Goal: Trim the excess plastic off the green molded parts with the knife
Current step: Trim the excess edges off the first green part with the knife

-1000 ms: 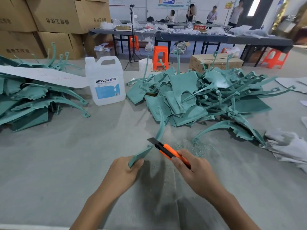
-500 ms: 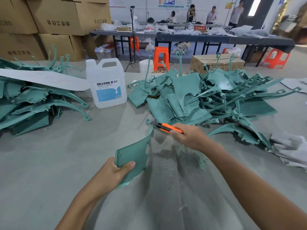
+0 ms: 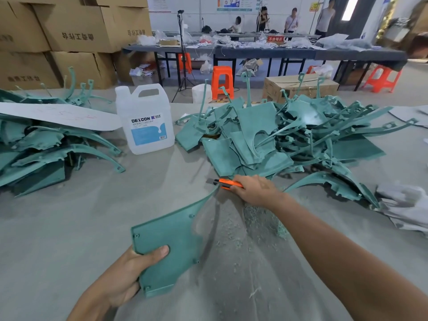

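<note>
Grey table (image 3: 81,228), heap of green parts (image 3: 266,140) at one o'clock. Left hand (image 3: 122,274) grips a green molded part (image 3: 171,239) at six; right hand (image 3: 257,192) clasps the orange utility knife (image 3: 225,183) at the part's tip.

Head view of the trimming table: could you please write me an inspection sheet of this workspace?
Surface: grey table, green shavings near the right hand.
Job's things: green part, orange knife with blade by its far tip; left pile and right pile of green parts.
Clutter: DEXCON jug, white sheet over the left pile, crumpled grey sheeting at right.
Hands: left hand grips the part's near corner; right hand grips the knife.
Cables: nothing seen.
Surroundings: cartons, orange stool, tripod, people at far tables.
</note>
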